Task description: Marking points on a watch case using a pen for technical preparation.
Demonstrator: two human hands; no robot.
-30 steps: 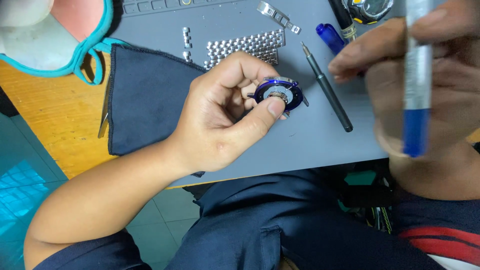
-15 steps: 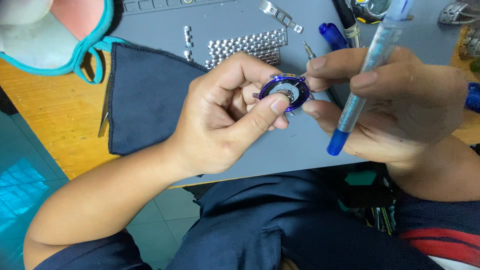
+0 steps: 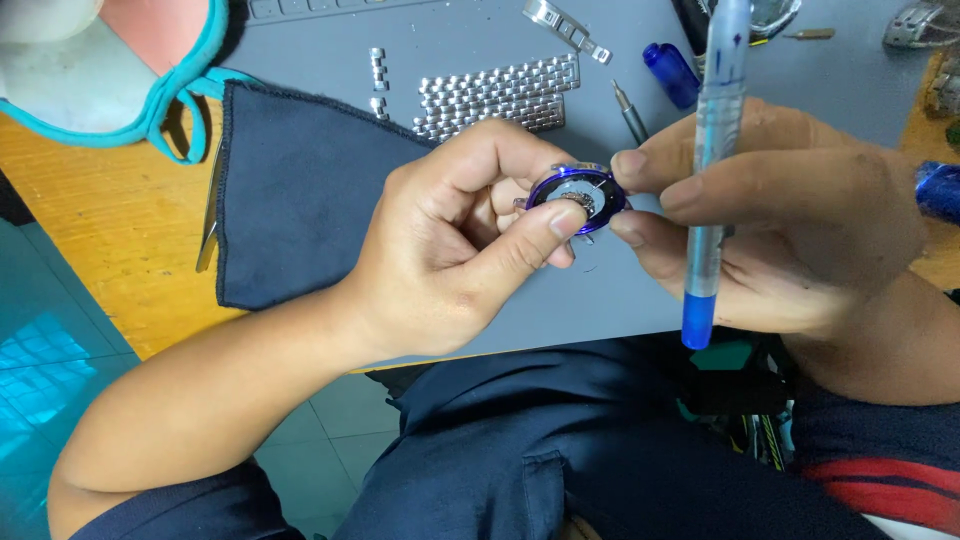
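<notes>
Watch case [image 3: 577, 192], blue-rimmed, sits pinched in my left hand [image 3: 450, 250] above the grey mat [image 3: 600, 290]; my right hand [image 3: 790, 230] clamps a blue pen [image 3: 710, 170], fingertips touching it. Steel bracelet links [image 3: 500, 95] lie behind.

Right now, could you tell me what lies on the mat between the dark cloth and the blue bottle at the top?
In the head view, loose metal watch-band links lie on the grey mat between the dark cloth and the blue bottle.
</notes>
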